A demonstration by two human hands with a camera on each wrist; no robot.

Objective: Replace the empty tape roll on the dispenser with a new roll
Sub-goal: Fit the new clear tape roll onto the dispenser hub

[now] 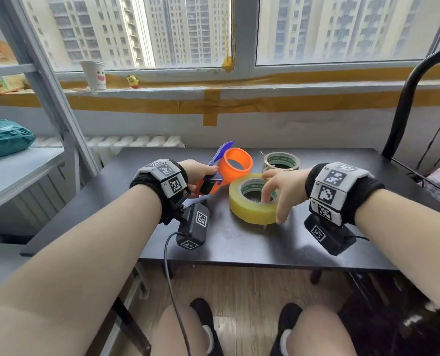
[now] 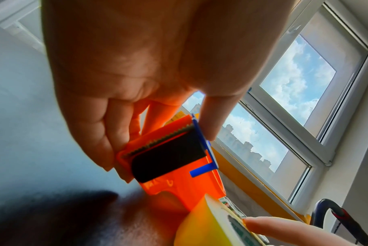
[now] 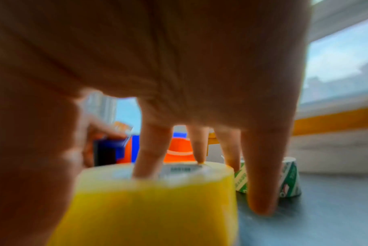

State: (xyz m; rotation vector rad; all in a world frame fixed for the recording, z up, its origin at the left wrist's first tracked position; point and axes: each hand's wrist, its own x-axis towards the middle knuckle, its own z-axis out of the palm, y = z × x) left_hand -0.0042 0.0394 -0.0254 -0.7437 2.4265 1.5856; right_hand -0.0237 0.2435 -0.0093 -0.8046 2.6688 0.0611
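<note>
1. Roll [image 1: 249, 210]: on desk [image 1: 239, 242] beneath right hand [image 1: 285, 187]; fingers spread, index in core and thumb outside pinching its wall.
2. Likely stiff, fairly heavy and slick-sided; the core wall is the surest hold.
3. Left hand [image 1: 198, 172]: fingers curled round dispenser [image 1: 225, 176].

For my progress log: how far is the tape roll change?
Done: the dispenser shows a bare hub; the empty core stands on the table. In hand: left hand holds the dispenser, right hand pinches the new yellow roll. Left: mount it.
</note>
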